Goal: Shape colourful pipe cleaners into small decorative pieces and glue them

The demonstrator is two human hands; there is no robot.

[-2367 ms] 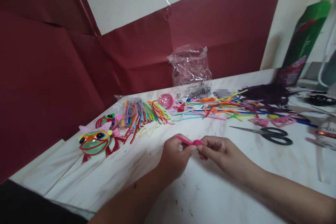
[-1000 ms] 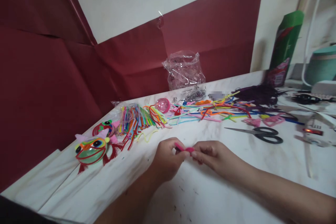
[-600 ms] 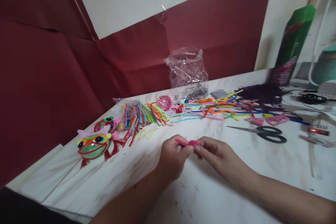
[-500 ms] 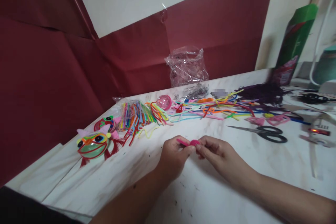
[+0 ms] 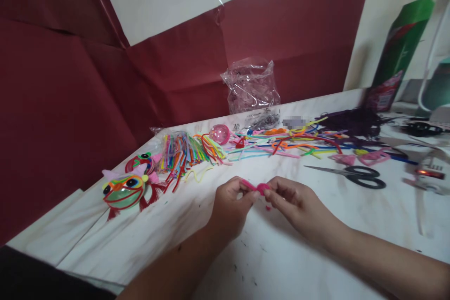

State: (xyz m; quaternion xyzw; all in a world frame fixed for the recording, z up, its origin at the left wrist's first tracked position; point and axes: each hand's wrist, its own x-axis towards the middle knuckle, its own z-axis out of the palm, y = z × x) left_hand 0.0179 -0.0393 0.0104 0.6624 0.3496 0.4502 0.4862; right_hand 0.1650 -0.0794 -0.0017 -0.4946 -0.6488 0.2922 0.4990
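Between my two hands is a bright pink pipe cleaner (image 5: 262, 189), coiled into a small round at its middle. My left hand (image 5: 232, 204) pinches its straight part between thumb and forefinger, and a short length sticks up past the thumb. Against the coiled part, my right hand (image 5: 291, 199) is closed with thumb and fingers pressed together. A bit of pink shows just below the right fingertips. Both hands are a little above the white marbled table (image 5: 281, 262).
Scissors (image 5: 358, 176) lie right of my hands. Behind are bundled pipe cleaners (image 5: 186, 150), loose coloured ones (image 5: 284, 143), a clear pink-rimmed ball (image 5: 219, 134) and a plastic bag (image 5: 251, 86). Two decorated animal heads (image 5: 124, 191) stand left; a green box (image 5: 401, 51) stands back right.
My hands have shifted slightly, and more of the pink coil shows between them. A pink end now shows below my right fingers. The view has tilted a little.
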